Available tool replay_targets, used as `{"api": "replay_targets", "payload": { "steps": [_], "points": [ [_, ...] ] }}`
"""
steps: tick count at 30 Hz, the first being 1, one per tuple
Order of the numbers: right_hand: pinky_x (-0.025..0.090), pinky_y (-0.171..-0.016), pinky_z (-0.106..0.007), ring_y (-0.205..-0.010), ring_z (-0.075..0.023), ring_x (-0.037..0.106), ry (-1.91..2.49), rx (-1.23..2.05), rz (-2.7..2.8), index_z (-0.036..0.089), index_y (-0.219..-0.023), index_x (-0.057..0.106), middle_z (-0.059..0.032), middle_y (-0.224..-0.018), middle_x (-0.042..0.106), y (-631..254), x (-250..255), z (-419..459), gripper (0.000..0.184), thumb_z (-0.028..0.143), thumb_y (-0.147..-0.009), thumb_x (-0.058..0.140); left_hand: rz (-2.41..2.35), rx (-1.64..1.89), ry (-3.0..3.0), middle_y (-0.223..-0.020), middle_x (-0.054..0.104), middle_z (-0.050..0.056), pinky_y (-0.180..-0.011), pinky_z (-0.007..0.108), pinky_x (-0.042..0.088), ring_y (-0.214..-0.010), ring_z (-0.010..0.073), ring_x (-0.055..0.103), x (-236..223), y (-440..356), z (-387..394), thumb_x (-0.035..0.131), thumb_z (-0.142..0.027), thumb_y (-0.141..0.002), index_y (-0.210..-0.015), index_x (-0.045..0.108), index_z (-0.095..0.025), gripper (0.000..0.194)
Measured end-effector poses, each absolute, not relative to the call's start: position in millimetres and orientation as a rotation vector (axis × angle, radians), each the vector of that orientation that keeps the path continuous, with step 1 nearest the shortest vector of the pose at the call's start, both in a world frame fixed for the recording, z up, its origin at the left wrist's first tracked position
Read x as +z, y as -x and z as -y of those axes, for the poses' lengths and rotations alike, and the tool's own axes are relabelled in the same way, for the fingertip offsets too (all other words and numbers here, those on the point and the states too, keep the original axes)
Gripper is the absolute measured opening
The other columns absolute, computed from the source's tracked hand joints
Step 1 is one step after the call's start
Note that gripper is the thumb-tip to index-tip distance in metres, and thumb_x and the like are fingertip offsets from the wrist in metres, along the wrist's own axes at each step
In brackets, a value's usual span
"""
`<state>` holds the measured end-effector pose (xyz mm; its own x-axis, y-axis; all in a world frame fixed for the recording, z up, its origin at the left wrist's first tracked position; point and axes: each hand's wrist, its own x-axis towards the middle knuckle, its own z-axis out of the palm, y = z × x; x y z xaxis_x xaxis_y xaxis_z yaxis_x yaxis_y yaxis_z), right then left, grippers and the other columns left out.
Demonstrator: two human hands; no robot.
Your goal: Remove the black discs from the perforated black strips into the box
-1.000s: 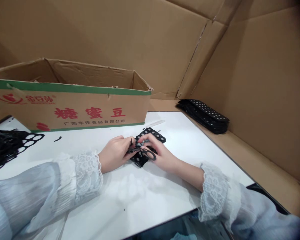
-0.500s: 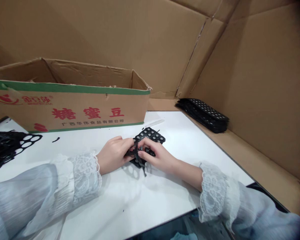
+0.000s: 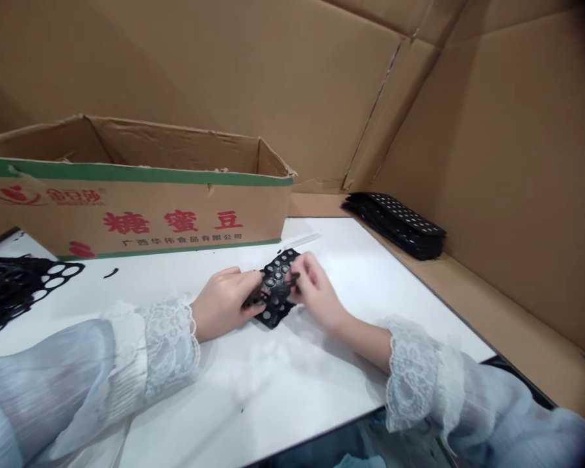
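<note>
A small black sheet dotted with rows of pale round spots (image 3: 275, 278) is held a little above the white tabletop, tilted. My left hand (image 3: 225, 303) is closed on its left edge, thumb and fingers pinching it. At the right edge of the sheet, my right hand (image 3: 318, 291) is closed in a pinch, with a dark scrap showing between the fingertips. Blur hides whether that scrap is still joined to the sheet. Parts of the sheet are covered by the fingers of both hands.
An open cardboard box (image 3: 185, 224) with red lettering stands behind my left hand. Black netting with round holes (image 3: 24, 286) lies piled at the left. A stack of black dotted sheets (image 3: 402, 224) rests at the right. A whitish thin stick (image 3: 302, 241) lies behind the sheet.
My right hand has moved right and slightly up, away from the middle of the sheet. The dark strips that hung below the fingers no longer show there. My left hand keeps its hold.
</note>
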<state>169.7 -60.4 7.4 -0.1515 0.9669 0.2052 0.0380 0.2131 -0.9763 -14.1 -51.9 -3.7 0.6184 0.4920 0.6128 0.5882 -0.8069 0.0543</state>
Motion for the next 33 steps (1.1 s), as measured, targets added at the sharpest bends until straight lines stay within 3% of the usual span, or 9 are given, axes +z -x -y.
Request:
{"api": "replay_targets", "payload": {
  "steps": [4, 8, 12, 18, 24, 28, 33],
  "points": [
    [0.023, -0.042, -0.018, -0.043, -0.0043, 0.03, 1.074, 1.043, 1.364, 0.022, -0.077, 0.031, 0.0073, -0.06, 0.043, -180, 5, 50, 0.018, 0.036, -0.084, 0.038, 0.715, -0.925, 2.711, -0.053, 0.045, -0.004, -0.053, 0.025, 0.033, -0.048, 0.0114, 0.036, -2, 16, 53, 0.048, -0.028, -0.081, -0.065, 0.035, -0.019, 0.022],
    [0.034, -0.054, -0.021, -0.055, -0.0071, 0.043, 1.093, 1.024, 1.685, 0.021, -0.097, 0.042, 0.0047, -0.063, 0.051, -178, 5, 57, 0.015, 0.029, -0.085, 0.038, 0.793, -0.811, 2.738, -0.059, 0.049, -0.003, -0.055, 0.025, 0.034, -0.052, 0.0121, 0.039, -2, 15, 52, 0.052, -0.031, -0.078, -0.067, 0.036, -0.019, 0.022],
    [0.038, -0.068, -0.024, -0.072, -0.01, 0.05, 1.054, 0.884, 1.968, 0.016, -0.082, 0.055, -0.0012, -0.074, 0.054, -173, 10, 65, 0.021, 0.022, -0.085, 0.035, 0.854, -0.837, 2.787, -0.061, 0.051, -0.003, -0.058, 0.024, 0.037, -0.056, 0.0121, 0.046, -3, 15, 52, 0.05, -0.016, -0.075, -0.072, 0.04, -0.019, 0.011],
    [0.036, -0.061, -0.023, -0.066, -0.0108, 0.046, 1.097, 0.953, 2.169, 0.016, -0.073, 0.051, -0.0005, -0.069, 0.05, -174, 10, 61, 0.025, 0.027, -0.086, 0.033, 0.73, -0.867, 2.859, -0.074, 0.06, 0.001, -0.065, 0.025, 0.041, -0.067, 0.0135, 0.054, -6, 15, 53, 0.041, -0.001, -0.073, -0.095, 0.048, -0.016, 0.027],
    [0.034, -0.061, -0.024, -0.064, -0.0108, 0.043, 1.066, 0.936, 2.28, 0.015, -0.068, 0.047, 0.0, -0.066, 0.048, -178, 11, 58, 0.028, 0.03, -0.086, 0.032, 0.619, -0.869, 2.782, -0.075, 0.059, 0.004, -0.064, 0.027, 0.041, -0.069, 0.0158, 0.053, -8, 15, 53, 0.036, 0.001, -0.073, -0.093, 0.049, -0.015, 0.029],
    [0.034, -0.059, -0.023, -0.064, -0.0108, 0.044, 0.981, 1.006, 2.337, 0.015, -0.068, 0.046, 0.0001, -0.066, 0.048, -179, 13, 59, 0.03, 0.031, -0.087, 0.03, 0.619, -0.842, 2.756, -0.071, 0.057, 0.003, -0.062, 0.027, 0.04, -0.064, 0.0153, 0.052, -5, 16, 54, 0.038, -0.001, -0.071, -0.089, 0.048, -0.016, 0.025],
    [0.035, -0.06, -0.023, -0.066, -0.0113, 0.046, 1.048, 0.879, 2.276, 0.016, -0.077, 0.048, -0.0015, -0.073, 0.052, -177, 8, 63, 0.02, 0.029, -0.085, 0.035, 0.771, -0.888, 2.743, -0.066, 0.056, 0.002, -0.058, 0.027, 0.039, -0.06, 0.0145, 0.05, -4, 15, 55, 0.045, -0.013, -0.076, -0.08, 0.047, -0.016, 0.005]
  ]
}}
